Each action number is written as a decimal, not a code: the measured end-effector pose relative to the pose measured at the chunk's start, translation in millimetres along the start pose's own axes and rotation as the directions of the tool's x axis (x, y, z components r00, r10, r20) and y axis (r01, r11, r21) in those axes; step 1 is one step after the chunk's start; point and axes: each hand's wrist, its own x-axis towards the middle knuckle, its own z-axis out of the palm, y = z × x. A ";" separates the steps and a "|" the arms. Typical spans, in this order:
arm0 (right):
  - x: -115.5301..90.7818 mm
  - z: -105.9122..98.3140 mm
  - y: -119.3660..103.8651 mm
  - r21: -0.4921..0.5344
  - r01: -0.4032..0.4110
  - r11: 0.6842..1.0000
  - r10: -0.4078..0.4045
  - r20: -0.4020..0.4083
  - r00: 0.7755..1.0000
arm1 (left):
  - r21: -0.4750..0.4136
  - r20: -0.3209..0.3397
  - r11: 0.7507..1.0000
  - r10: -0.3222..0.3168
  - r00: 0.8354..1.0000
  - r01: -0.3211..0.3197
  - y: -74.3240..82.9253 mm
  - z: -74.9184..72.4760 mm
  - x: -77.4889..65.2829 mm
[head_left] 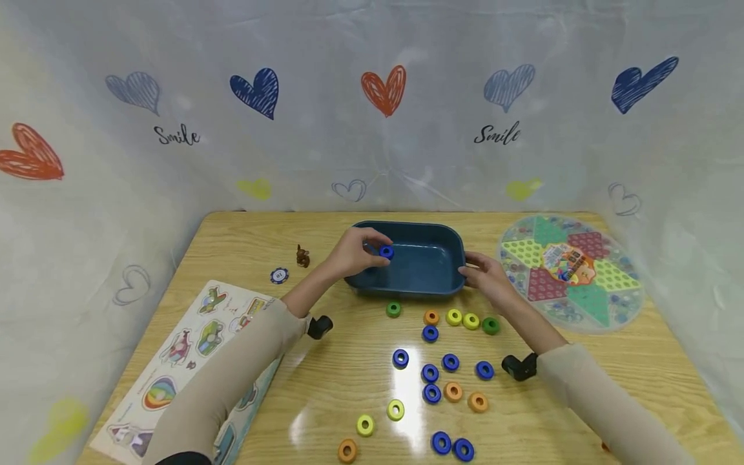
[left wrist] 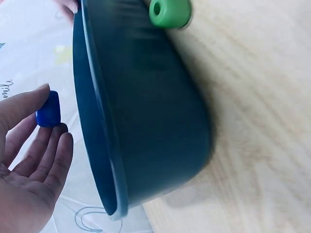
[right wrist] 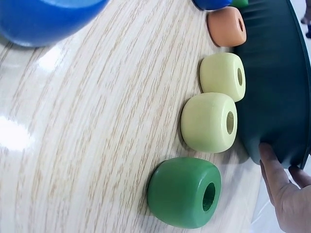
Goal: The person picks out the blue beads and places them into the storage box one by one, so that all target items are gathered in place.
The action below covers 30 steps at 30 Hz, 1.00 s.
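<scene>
Over the left part of a dark teal rectangular tub (head_left: 429, 294), my left hand (head_left: 352, 252) pinches a blue bead (head_left: 386, 252) between thumb and fingertips. The left wrist view shows this blue bead (left wrist: 48, 109) just beyond the tub's rim, with the other fingers of the left hand (left wrist: 34, 170) loosely spread. At the tub's right end is my right hand (head_left: 488, 278), its fingertips at the rim. In the right wrist view the extended fingers (right wrist: 274, 170) of that hand touch the tub's outer wall (right wrist: 272, 73).
In front of the tub lie several loose beads: green (head_left: 393, 309), orange (head_left: 431, 317), yellow (head_left: 454, 317) and blue (head_left: 430, 372). A picture puzzle board (head_left: 192, 349), a poker chip (head_left: 279, 276) and a small brown animal figure (head_left: 303, 256) lie left. A round game board (head_left: 572, 271) lies right.
</scene>
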 end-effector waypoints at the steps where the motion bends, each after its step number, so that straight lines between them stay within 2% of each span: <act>1: 0.2 0.8 0.3 0.003 0.001 1.000 -0.001 0.002 1.000 | 0.007 -0.009 1.000 -0.016 1.000 0.017 0.3 -0.1 3.3; 6: -1.4 1.7 0.2 -0.015 0.007 1.000 -0.007 0.002 1.000 | 0.002 -0.031 0.999 -0.054 0.998 0.054 1.6 0.5 13.7; 10: -2.1 1.1 -0.7 -0.028 0.019 0.999 -0.019 -0.001 1.000 | 0.000 -0.033 1.000 -0.023 0.999 0.023 -1.3 1.4 15.6; 14: -1.5 1.2 -0.9 -0.021 0.032 0.999 -0.032 0.008 0.999 | -0.012 -0.032 1.000 -0.004 0.999 0.003 -5.7 0.3 9.3; 18: -0.6 2.6 0.0 -0.009 0.046 0.999 -0.045 0.018 0.999 | -0.041 -0.011 0.999 0.005 1.000 -0.005 -4.6 -1.6 -7.3; 23: 0.9 3.0 1.2 -0.002 0.046 0.999 -0.046 0.019 0.999 | -0.110 0.056 0.991 0.077 0.995 -0.071 3.7 1.7 -40.0; 27: 1.3 2.6 1.5 -0.021 0.035 0.999 -0.035 0.015 0.999 | -0.180 0.123 0.979 0.117 0.986 -0.093 9.9 15.1 -68.4; 30: 1.5 2.0 1.4 -0.038 0.031 0.999 -0.031 0.006 0.999 | -0.225 0.160 0.971 0.123 0.979 -0.086 12.1 29.6 -85.8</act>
